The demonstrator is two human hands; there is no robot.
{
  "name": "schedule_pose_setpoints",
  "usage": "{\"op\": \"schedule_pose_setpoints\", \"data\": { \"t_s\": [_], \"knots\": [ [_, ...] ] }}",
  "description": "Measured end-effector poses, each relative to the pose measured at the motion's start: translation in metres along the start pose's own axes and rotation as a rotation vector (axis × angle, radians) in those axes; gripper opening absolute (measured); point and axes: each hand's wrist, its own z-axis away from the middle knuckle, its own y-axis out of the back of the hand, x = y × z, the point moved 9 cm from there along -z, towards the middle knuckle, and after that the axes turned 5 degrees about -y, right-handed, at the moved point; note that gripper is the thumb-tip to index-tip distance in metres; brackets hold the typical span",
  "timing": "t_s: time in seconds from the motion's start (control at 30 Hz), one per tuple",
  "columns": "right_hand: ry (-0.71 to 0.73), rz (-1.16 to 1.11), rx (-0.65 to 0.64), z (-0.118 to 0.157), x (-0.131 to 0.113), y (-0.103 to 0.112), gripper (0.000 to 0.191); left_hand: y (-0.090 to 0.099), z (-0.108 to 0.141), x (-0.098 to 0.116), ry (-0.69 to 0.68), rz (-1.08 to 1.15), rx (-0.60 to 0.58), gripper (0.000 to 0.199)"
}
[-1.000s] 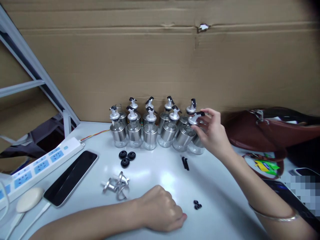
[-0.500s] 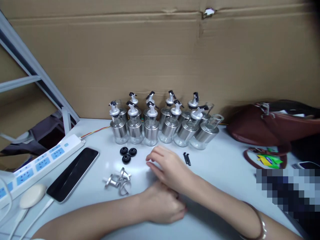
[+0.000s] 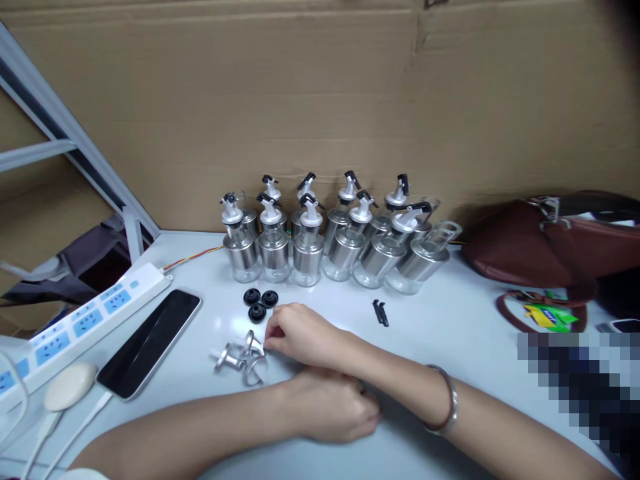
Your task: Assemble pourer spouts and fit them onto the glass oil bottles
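Observation:
My right hand (image 3: 305,337) crosses over my left wrist, its thumb and fingertips pinched at the tip of one silver pourer spout (image 3: 253,341). That spout lies in a small cluster with other silver pourer spouts (image 3: 227,357) on the table. My left hand (image 3: 337,405) rests on the table below, curled into a fist with its back towards me; whatever is inside it is hidden. Just beyond the spouts sit three black round stoppers (image 3: 257,313). Two small black levers (image 3: 381,313) lie further right.
Several glass bottles with steel bands (image 3: 309,257) stand in two rows at the back, most topped with pourers. A phone (image 3: 150,343), a power strip (image 3: 90,327) and a white charger (image 3: 71,387) lie left. On the right is a brown bag (image 3: 505,247); cardboard (image 3: 300,100) rises behind.
My right hand has moved left and down to the silver spouts, its fingertips closing at one of them. My left fist stays almost in place. The view has shifted slightly.

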Motion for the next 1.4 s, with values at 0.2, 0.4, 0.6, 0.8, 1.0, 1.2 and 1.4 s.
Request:
{"op": "schedule_pose_setpoints", "data": {
  "t_s": [0.2, 0.4, 0.6, 0.8, 1.0, 1.2, 1.4],
  "knots": [
    [0.016, -0.037, -0.003, -0.003, -0.001, -0.002, 0.011, -0.001, 0.0, 0.0, 0.004, 0.004, 0.003, 0.021],
    [0.043, -0.073, 0.082, 0.017, 0.003, 0.03, 0.01, 0.003, 0.0, -0.002, 0.012, -0.008, 0.041, 0.023],
    [0.115, -0.113, 0.246, 0.082, 0.029, 0.078, 0.012, 0.015, 0.0, -0.009, 0.066, 0.098, 0.1, 0.022],
    [-0.016, -0.534, 0.304, 0.114, 0.074, 0.082, 0.009, 0.018, 0.007, -0.042, 0.377, 0.621, 0.17, 0.027],
    [-0.129, -0.711, 0.376, 0.129, 0.104, 0.076, 0.009, 0.012, 0.021, -0.063, 0.56, 1.019, 0.448, 0.031],
    [-0.129, -0.717, 0.331, 0.126, 0.105, 0.066, 0.009, 0.024, 0.014, -0.054, 0.302, 0.995, 0.48, 0.04],
    [-0.09, -0.674, 0.318, 0.121, 0.096, 0.059, 0.008, 0.022, 0.009, -0.045, 0.257, 0.722, 0.265, 0.035]
  ]
}}
